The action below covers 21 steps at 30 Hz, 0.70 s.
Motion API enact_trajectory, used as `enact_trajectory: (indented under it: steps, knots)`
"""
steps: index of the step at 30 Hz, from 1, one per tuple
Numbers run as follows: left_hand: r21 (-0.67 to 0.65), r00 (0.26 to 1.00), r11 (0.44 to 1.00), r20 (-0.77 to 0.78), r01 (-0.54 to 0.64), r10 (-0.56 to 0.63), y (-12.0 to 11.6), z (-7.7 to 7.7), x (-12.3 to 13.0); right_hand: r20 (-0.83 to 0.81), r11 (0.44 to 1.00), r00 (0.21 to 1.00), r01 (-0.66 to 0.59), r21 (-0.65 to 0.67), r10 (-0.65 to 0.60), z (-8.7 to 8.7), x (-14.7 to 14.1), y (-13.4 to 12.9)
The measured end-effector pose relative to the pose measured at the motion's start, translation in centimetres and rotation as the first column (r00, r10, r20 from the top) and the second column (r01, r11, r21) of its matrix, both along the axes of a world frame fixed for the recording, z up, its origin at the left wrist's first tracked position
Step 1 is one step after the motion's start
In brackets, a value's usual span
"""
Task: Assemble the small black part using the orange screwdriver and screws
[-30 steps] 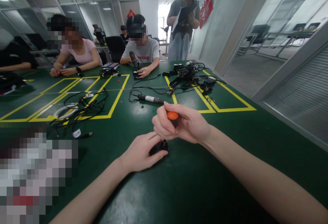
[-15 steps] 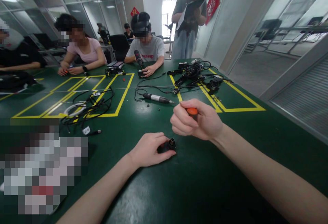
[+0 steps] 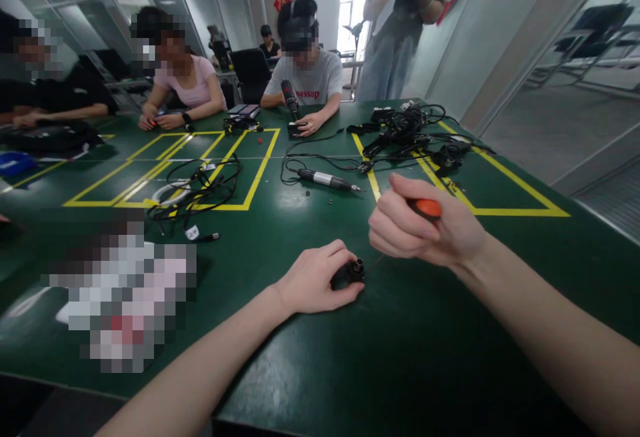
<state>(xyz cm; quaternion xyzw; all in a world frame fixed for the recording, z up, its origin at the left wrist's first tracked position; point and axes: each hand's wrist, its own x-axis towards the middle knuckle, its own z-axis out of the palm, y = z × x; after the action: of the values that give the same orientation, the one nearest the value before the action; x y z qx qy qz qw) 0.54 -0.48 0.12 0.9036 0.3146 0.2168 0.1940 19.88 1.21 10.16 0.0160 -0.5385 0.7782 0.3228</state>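
Note:
My left hand (image 3: 325, 277) holds a small black part (image 3: 349, 273) on the green table, its thumb and fingers around the sides. A short metal-rimmed cylinder stands up at the part's right end. My right hand (image 3: 425, 223) is a fist around a screwdriver with an orange and black handle (image 3: 427, 209). The tool's thin shaft points down and left, its tip close to the black part; whether they touch I cannot tell. Beyond my hands lies a black and silver electric screwdriver (image 3: 327, 179) with a cable.
Tangled black cables (image 3: 400, 131) lie at the back right, another cable coil (image 3: 200, 190) at the left. A blurred-out item (image 3: 135, 303) is at the near left. Across the green table (image 3: 310, 370) people sit working; one person stands behind.
The view has turned left and the scene sits further right. My right hand has drawn a little to the right of the black part, and the screwdriver's shaft now shows. My left hand keeps its hold.

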Motion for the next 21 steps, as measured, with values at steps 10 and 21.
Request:
enact_trajectory:
  steps: [10, 21]
  knots:
    - [-0.029, 1.0, 0.999, 0.004, -0.015, 0.015, 0.11, 0.02, 0.11, 0.069, 0.993, 0.993, 0.092, 0.08, -0.097, 0.12, 0.35, -0.48]
    - [-0.056, 1.0, 0.998, -0.011, -0.006, 0.006, 0.21, -0.01, 0.11, 0.092, 0.992, 0.988, 0.122, 0.036, -0.125, 0.28, 0.48, -0.22]
